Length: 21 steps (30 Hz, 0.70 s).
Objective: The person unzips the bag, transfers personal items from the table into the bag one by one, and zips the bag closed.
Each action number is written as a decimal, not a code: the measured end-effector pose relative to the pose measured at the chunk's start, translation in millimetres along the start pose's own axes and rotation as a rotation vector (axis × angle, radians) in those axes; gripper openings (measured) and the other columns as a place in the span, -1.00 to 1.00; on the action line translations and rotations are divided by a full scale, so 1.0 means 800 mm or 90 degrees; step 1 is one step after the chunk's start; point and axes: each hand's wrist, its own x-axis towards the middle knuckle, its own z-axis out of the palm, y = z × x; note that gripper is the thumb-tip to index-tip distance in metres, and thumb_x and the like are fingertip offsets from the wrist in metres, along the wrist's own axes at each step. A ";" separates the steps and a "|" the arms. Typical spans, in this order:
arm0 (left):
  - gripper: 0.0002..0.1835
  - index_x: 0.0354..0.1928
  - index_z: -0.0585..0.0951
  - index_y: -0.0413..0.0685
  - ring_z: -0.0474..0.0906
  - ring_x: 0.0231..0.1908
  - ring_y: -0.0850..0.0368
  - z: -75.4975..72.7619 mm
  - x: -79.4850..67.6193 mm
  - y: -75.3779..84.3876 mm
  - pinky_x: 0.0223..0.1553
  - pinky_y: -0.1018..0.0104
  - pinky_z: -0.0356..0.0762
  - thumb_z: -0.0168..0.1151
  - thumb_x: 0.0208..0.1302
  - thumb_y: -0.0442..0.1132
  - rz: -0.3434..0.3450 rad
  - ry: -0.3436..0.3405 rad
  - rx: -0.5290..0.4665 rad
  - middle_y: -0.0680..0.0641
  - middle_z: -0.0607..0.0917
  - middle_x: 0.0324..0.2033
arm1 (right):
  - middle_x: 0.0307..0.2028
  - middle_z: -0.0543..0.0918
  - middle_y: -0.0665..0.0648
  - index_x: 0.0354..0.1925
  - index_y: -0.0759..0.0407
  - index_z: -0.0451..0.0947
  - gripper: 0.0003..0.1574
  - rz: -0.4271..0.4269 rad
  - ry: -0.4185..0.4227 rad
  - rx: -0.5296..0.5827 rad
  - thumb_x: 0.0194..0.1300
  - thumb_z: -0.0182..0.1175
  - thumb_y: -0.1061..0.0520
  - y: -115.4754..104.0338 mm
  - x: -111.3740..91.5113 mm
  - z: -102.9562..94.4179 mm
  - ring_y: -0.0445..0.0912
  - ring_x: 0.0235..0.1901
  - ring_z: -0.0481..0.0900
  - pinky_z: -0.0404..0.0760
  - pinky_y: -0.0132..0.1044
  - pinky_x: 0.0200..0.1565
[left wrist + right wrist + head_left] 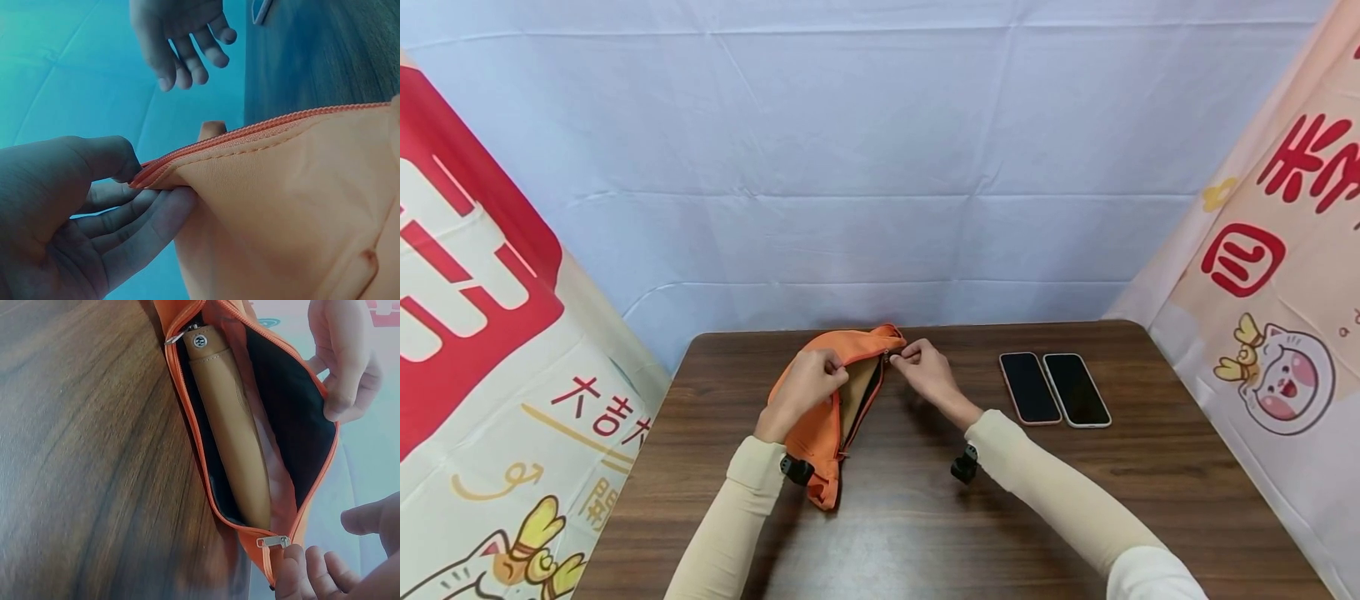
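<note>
An orange waist bag (815, 433) lies on the table with its zipper wide apart. My left hand (808, 385) pinches the zippered edge of the opening between thumb and fingers, lifting that side, as the left wrist view shows. Inside sits a long tan case (228, 425) with a round metal snap near one end; black lining (290, 406) shows beside it. My right hand (927, 372) is at the bag's far end, its fingertips right by the metal zipper pull (273, 541). The right thumb (369, 519) stands apart from the fingers. Another zipper pull (178, 337) is at the opposite end.
Two phones with dark screens, a pink-edged phone (1030, 388) and a white-edged phone (1077, 390), lie side by side on the right of the brown wooden table (910, 525). A pale cloth backdrop (865, 167) hangs behind the table, with printed cloths at both sides.
</note>
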 end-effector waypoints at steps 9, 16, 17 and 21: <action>-0.90 -0.22 0.68 -0.13 0.65 -0.63 0.05 0.000 0.000 -0.001 -0.49 0.31 0.61 0.24 0.52 -0.32 -0.002 0.002 0.006 -0.08 0.72 -0.44 | 0.01 0.69 0.28 0.10 0.20 0.51 -0.59 0.000 0.010 -0.015 0.56 0.25 -0.08 -0.002 0.001 -0.010 0.13 -0.02 0.68 0.63 0.03 0.00; -0.90 -0.22 0.67 -0.12 0.65 -0.63 0.03 0.000 0.000 -0.001 -0.49 0.30 0.61 0.24 0.53 -0.32 -0.007 -0.002 0.005 -0.08 0.71 -0.44 | 0.01 0.69 0.28 0.11 0.19 0.52 -0.57 0.004 0.013 -0.024 0.54 0.26 -0.10 0.000 0.001 -0.016 0.12 -0.05 0.67 0.62 0.01 -0.01; -0.90 -0.22 0.67 -0.12 0.65 -0.63 0.03 0.000 -0.001 -0.001 -0.49 0.30 0.61 0.24 0.53 -0.32 -0.008 -0.003 0.003 -0.09 0.71 -0.44 | 0.01 0.69 0.28 0.11 0.19 0.52 -0.57 0.005 0.012 -0.026 0.54 0.26 -0.10 0.000 0.000 -0.017 0.11 -0.06 0.67 0.62 0.00 -0.02; -0.90 -0.22 0.66 -0.13 0.66 -0.63 -0.01 0.000 -0.001 -0.001 -0.49 0.29 0.62 0.24 0.53 -0.33 -0.010 -0.007 -0.006 -0.10 0.71 -0.45 | -0.02 0.68 0.26 0.09 0.19 0.52 -0.57 0.007 0.014 -0.029 0.54 0.26 -0.10 0.004 -0.001 -0.021 0.08 -0.10 0.66 0.61 -0.04 -0.07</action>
